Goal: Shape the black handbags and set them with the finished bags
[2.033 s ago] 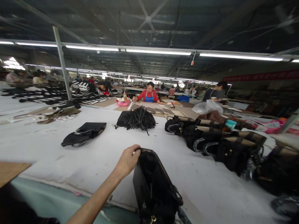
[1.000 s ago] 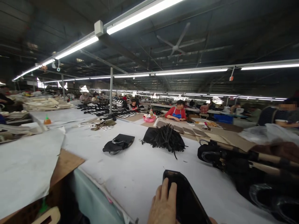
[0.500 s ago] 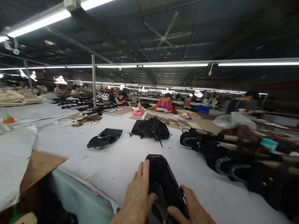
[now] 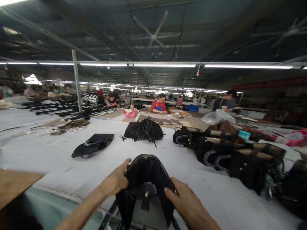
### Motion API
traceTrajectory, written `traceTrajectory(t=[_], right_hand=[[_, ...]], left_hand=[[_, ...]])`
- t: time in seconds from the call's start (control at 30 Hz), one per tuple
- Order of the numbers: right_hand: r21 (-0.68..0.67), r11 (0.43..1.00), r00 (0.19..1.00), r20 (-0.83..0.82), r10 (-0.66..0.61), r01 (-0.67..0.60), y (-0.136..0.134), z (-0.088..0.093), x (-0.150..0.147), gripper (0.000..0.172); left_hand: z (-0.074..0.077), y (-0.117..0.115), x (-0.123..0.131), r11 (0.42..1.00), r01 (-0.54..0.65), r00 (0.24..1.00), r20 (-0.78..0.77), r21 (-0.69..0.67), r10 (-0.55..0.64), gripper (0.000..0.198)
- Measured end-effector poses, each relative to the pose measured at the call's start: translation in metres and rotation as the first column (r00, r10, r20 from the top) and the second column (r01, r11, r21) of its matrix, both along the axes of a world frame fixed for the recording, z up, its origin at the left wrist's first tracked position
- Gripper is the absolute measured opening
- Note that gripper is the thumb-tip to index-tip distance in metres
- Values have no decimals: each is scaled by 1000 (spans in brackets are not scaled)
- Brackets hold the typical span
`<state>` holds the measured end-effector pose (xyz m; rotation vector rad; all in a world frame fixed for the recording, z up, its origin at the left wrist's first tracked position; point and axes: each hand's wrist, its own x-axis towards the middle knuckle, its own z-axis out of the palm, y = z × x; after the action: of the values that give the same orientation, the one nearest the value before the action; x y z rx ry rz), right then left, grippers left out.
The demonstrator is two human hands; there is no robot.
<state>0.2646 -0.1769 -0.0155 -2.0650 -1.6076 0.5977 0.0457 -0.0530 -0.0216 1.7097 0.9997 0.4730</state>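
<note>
A black handbag stands upright on the white-covered table before me, its mouth spread wide. Inside show dark lining, a grey panel and a small round metal piece. My left hand grips the bag's left rim, fingers outside and thumb toward the opening. On the right rim, my right hand is closed with its thumb over the edge. A strap hangs low at the bag's left side. Beyond it lie a flat black bag piece with handles and a pile of black strips.
Several black handbags with plastic-wrapped handles line the table's right side. A brown board lies at the near left corner. Fabric scraps and a metal post stand farther left. A person in red works across the table.
My view has swung to the right. The bag's mouth has been spread wider, and its inside now faces me. My left hand has shifted outward along the rim.
</note>
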Motion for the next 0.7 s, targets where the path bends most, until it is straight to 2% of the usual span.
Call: traceTrajectory(t=[0.07, 0.13, 0.23, 0.3, 0.37, 0.43, 0.53, 0.6, 0.7], right_hand=[[1, 998, 990, -128, 63, -64, 2, 6, 18, 23], [5, 993, 969, -219, 114, -115, 1, 10, 32, 22], [59, 989, 967, -213, 142, -132, -2, 8, 37, 20], [87, 984, 970, -177, 168, -154, -4, 4, 32, 19], [96, 979, 972, -138, 190, -178, -6, 2, 25, 19], [93, 978, 976, -100, 195, -186, -7, 1, 20, 20], [79, 981, 982, -59, 182, -177, -7, 2, 16, 21], [83, 983, 985, -39, 169, -166, -7, 1, 17, 22], [81, 983, 986, -18, 166, -164, -8, -1, 19, 22]], left_hand=[[5, -2, -6, 998, 24, 999, 30, -55, -22, 81], [4, -8, -11, 994, 50, 998, 49, -93, -46, 76], [-7, -19, -16, 997, 9, 1000, -6, -71, -9, 75], [-10, -25, -16, 994, -95, 985, -140, 47, 101, 79], [-2, -29, -12, 956, -144, 927, -302, 256, 220, 85], [13, -32, -2, 891, -69, 853, -436, 449, 286, 87], [33, -33, 16, 821, 107, 766, -573, 561, 292, 89], [36, -27, 28, 783, 179, 767, -583, 596, 268, 85], [28, -10, 41, 717, 221, 839, -503, 661, 206, 63]])
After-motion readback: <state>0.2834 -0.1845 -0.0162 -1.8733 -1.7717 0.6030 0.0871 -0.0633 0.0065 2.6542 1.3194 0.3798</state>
